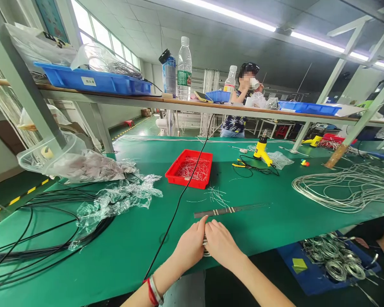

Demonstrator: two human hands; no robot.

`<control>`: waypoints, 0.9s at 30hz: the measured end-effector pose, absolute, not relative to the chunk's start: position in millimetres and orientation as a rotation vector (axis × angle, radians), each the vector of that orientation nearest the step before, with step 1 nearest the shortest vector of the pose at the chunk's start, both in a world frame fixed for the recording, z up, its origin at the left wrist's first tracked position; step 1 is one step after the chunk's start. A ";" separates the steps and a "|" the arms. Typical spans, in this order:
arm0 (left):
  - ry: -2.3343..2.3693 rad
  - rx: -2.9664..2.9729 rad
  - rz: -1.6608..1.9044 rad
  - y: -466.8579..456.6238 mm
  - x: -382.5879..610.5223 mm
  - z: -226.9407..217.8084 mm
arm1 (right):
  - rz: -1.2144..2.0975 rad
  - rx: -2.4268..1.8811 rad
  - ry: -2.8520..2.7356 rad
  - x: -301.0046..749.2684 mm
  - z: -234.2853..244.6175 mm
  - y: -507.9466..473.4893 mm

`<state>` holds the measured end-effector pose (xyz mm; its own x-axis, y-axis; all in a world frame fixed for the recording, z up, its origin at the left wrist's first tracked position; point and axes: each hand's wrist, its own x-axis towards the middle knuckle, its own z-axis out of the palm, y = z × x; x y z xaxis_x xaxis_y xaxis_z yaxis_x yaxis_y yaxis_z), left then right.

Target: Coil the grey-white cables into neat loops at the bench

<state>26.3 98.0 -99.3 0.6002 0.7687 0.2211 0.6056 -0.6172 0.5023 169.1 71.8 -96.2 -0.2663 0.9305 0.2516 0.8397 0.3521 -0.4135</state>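
Fingers (200, 228) of the left hand (188, 245) and right hand (220, 245) close together around a small silvery wire coil (205, 247), holding it evenly, with a dark metal bar (232, 209) just ahead.

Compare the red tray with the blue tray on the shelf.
The red tray sits on the green bench mat; the blue tray stands on the shelf above. The red tray holds thin wire pieces; the blue tray, a clear plastic bag. The blue tray looks longer and bears a white label; the red tray shows none. Both are shallow open plastic trays.

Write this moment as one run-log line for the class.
hands: left hand, right hand | holding: wire coil | nearby: dark strip
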 end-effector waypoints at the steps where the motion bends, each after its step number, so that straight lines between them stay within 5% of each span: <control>1: 1.103 2.462 0.589 100.4 27.6 -101.3 | 0.276 -1.556 -2.150 168.6 -98.1 71.3; 18: 1.207 2.466 0.536 104.5 27.2 -86.4 | 0.242 -1.609 -2.002 170.3 -109.8 71.7; 27: 1.296 2.161 0.508 112.0 29.3 -68.8 | 0.694 -1.629 -1.712 170.3 -83.7 74.1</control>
